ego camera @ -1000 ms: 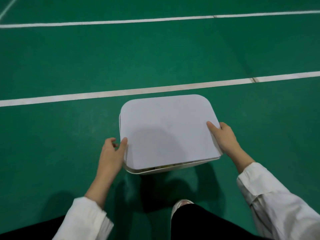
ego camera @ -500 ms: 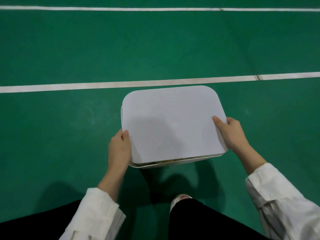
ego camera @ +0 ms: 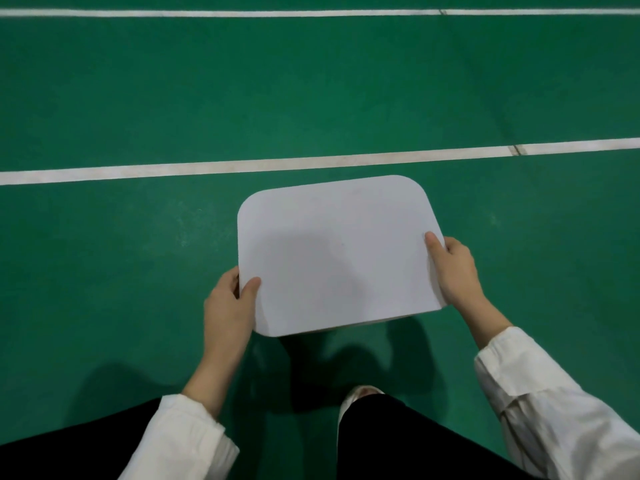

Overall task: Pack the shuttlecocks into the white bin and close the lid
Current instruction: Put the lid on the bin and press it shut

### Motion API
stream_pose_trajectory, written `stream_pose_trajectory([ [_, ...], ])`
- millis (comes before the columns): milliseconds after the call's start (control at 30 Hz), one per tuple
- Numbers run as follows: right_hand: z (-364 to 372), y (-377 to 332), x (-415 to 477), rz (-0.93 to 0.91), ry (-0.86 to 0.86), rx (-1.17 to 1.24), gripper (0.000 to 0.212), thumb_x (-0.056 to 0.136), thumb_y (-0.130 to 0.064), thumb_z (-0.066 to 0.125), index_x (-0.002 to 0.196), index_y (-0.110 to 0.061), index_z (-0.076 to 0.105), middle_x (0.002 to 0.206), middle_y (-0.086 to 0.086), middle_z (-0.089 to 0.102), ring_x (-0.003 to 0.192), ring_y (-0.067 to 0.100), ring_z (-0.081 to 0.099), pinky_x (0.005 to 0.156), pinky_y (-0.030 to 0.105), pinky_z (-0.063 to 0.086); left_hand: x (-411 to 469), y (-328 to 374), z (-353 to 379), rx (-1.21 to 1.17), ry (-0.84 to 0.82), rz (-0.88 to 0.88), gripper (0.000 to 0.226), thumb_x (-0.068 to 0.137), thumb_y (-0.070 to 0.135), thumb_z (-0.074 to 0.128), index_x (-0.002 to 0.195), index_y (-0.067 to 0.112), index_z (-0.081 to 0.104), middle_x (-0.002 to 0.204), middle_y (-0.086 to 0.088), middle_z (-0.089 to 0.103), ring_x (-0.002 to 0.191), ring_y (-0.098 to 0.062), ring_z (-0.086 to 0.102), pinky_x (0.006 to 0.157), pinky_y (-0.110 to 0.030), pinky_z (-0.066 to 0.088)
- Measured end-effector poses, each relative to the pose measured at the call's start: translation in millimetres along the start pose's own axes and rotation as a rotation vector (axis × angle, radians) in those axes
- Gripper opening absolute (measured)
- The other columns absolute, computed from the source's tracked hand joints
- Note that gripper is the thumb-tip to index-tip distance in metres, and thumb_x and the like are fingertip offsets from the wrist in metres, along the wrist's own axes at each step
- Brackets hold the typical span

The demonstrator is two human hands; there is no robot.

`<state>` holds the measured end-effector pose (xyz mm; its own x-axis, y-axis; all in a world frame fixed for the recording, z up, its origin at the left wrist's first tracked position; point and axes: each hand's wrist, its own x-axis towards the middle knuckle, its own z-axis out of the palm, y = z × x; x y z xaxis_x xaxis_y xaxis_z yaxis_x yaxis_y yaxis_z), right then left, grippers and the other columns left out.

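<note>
While left hand (ego camera: 228, 306) pinches the lid (ego camera: 339, 254), right hand (ego camera: 457, 271) pinches opposite edge.

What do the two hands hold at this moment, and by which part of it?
Both hold the white lid: the left hand grips its near left edge, the right hand grips its right edge.

A green sports floor (ego camera: 138, 98) is filling the whole view, taking soft, even light. A broad white line (ego camera: 242, 166) is running across it from side to side, a dark joint (ego camera: 516, 150) breaking it near its right end. Well beyond the broad line a thinner white line (ego camera: 207, 12) is lying almost parallel; nearer than the broad line, soft shadows (ego camera: 363, 362) are darkening the green.
</note>
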<state>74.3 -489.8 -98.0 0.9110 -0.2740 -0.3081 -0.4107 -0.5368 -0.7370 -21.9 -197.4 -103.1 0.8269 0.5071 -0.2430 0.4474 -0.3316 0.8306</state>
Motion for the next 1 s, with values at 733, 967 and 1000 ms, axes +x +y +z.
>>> stream_pose_trajectory([
  [733,6.0,-3.9,19.5,-0.046,0.017,-0.102,0.036,0.090,-0.039,0.046,0.110,-0.010,0.049,0.110,0.008,0.056,0.093,0.026,0.055,0.079,0.038,0.047,49.6,11.6,10.7,0.030,-0.082,-0.013,0.028,0.090,0.027,0.045,0.113,0.013,0.039,0.114,-0.005,0.050,0.102,-0.024,0.051,0.081,-0.038,0.042],
  [967,32.3,-57.8,83.9,-0.079,0.054,-0.148,0.047,0.098,-0.037,0.036,0.124,0.001,0.044,0.126,0.019,0.053,0.112,0.035,0.052,0.089,0.038,0.041,123.7,47.4,28.5,0.023,-0.070,-0.040,0.028,0.096,0.027,0.034,0.111,0.013,0.052,0.100,-0.001,0.054,0.087,-0.018,0.047,0.071,-0.029,0.036],
  [1000,35.6,-61.4,91.0,-0.068,0.061,-0.158,0.046,0.098,-0.037,0.035,0.122,0.001,0.046,0.123,0.018,0.055,0.110,0.035,0.053,0.085,0.037,0.041,127.9,48.5,31.1,0.015,-0.072,-0.051,0.026,0.095,0.026,0.034,0.107,0.012,0.054,0.097,-0.002,0.054,0.085,-0.018,0.047,0.066,-0.029,0.037],
])
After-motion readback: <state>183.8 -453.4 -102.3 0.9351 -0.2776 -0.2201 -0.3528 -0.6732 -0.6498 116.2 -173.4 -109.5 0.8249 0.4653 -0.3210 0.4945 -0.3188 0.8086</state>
